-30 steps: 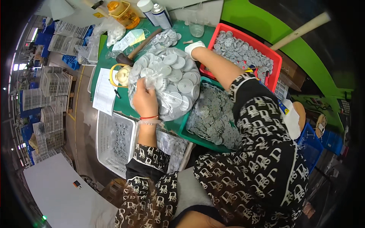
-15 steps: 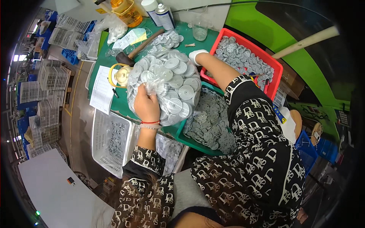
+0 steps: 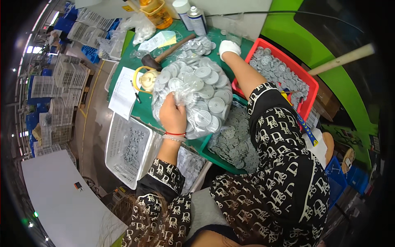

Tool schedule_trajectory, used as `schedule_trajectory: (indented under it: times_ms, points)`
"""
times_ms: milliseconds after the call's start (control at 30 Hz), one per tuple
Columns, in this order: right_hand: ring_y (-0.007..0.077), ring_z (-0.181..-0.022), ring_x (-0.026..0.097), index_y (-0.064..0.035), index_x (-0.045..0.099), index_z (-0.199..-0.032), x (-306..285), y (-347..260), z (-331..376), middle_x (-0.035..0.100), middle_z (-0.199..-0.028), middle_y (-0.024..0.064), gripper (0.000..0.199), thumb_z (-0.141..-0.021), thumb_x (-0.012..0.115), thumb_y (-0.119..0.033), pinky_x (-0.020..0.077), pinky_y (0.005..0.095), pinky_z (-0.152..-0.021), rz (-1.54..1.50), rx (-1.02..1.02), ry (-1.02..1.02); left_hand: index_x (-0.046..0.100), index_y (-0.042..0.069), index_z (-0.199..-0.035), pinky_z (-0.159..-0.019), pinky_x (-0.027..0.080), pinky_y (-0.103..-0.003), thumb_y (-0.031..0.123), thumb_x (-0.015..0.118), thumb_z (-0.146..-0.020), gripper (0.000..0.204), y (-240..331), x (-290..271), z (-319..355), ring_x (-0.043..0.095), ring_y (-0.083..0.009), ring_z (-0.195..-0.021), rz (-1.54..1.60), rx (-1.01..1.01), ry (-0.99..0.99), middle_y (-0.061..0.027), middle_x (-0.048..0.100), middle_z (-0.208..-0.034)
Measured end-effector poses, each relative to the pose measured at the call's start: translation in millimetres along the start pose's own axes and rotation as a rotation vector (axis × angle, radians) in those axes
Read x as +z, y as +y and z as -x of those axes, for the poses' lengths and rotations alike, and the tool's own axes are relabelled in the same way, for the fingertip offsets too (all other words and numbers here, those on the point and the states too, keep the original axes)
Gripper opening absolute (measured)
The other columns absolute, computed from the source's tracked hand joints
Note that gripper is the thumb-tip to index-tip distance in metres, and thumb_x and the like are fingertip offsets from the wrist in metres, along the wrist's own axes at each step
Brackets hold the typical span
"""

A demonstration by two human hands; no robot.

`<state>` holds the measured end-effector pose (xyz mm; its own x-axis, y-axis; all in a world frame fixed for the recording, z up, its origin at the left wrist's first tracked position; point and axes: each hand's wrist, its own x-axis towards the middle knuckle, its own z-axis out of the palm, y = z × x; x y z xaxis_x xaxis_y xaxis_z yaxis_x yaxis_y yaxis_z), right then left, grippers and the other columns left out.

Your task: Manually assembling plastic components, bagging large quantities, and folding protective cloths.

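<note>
My left hand (image 3: 173, 116) is closed on the gathered plastic of a clear bag (image 3: 207, 96) bulging with grey, ringed plastic discs. The bag rests on the green tabletop, against the corner of a green tray. Beyond the bag, my right hand (image 3: 229, 49) wears a white glove and reaches out beside a clear cup (image 3: 234, 38). Its fingers are turned from view, so their state is unclear. A small pile of loose grey discs (image 3: 200, 45) lies left of the right hand, behind the bag.
The green tray (image 3: 204, 150) and a red bin (image 3: 313, 91) hold grey parts at the right. A hammer (image 3: 176, 47), yellow-handled container (image 3: 149, 80) and paper sheet (image 3: 122, 92) lie left of the bag. Spray cans (image 3: 198, 22) stand behind; a white basket (image 3: 110, 142) sits lower left.
My right hand has moved from the bag's far right edge farther away, toward the clear cup. The left hand keeps its hold on the bag. The whole view has shifted slightly.
</note>
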<state>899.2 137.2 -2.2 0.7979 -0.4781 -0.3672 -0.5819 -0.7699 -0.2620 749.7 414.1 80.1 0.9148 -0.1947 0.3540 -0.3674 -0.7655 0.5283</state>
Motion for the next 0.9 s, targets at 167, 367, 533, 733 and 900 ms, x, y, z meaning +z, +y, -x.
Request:
schedule_trajectory:
  times_ms: [167, 367, 533, 733, 900]
  points:
    - [0.0325, -0.105, 0.056, -0.0063, 0.058, -0.107, 21, 15, -3, 0.059, -0.112, 0.0186, 0.033, -0.081, 0.059, -0.026, 0.0447, 0.0422, -0.087, -0.186, 0.031, 0.144, 0.055, 0.000, -0.101, -0.070, 0.045, -0.043, 0.007, 0.062, -0.071, 0.031, -6, 6, 1, 0.057, -0.0369, -0.082, 0.015, -0.011, -0.026, -0.0194, 0.060, -0.089]
    - [0.0274, -0.095, 0.060, -0.0047, 0.057, -0.109, -27, -2, 132, 0.062, -0.101, 0.0125, 0.028, -0.085, 0.054, -0.018, 0.0471, 0.0319, -0.082, -0.702, -0.788, 0.426, 0.052, 0.001, -0.087, -0.070, 0.042, -0.043, 0.005, 0.062, -0.063, 0.026, -9, 2, -7, 0.049, -0.0358, -0.081, -0.132, 0.281, 0.191, -0.0163, 0.051, -0.083]
    - [0.0212, -0.113, 0.046, -0.0118, 0.051, -0.118, -23, -43, 212, 0.053, -0.118, 0.0058, 0.041, -0.079, 0.058, -0.023, 0.0263, 0.0394, -0.101, 0.012, -1.338, 0.418, 0.054, 0.001, -0.084, -0.069, 0.041, -0.044, 0.012, 0.062, -0.070, 0.020, -23, 2, -14, 0.050, -0.0357, -0.080, -0.086, 0.280, 0.021, -0.0172, 0.053, -0.083]
    - [0.0272, -0.080, 0.057, -0.0040, 0.060, -0.088, -11, -58, 208, 0.059, -0.084, 0.0135, 0.023, -0.082, 0.047, -0.022, 0.0455, 0.0392, -0.075, -0.180, -1.653, 0.658, 0.050, 0.000, -0.112, -0.092, 0.038, -0.040, 0.015, 0.061, -0.075, 0.041, -25, -58, 48, 0.049, -0.0353, -0.104, 0.148, 0.309, 0.031, -0.0203, 0.053, -0.108]
    - [0.0302, -0.088, 0.056, -0.0050, 0.061, -0.088, -23, -86, 280, 0.060, -0.091, 0.0157, 0.021, -0.078, 0.046, -0.016, 0.0436, 0.0402, -0.079, 0.249, -1.150, 0.450, 0.054, 0.003, -0.109, -0.095, 0.037, -0.036, 0.006, 0.058, -0.079, 0.030, -65, -118, 194, 0.048, -0.0314, -0.109, 0.211, -0.146, 0.012, -0.0157, 0.053, -0.112]
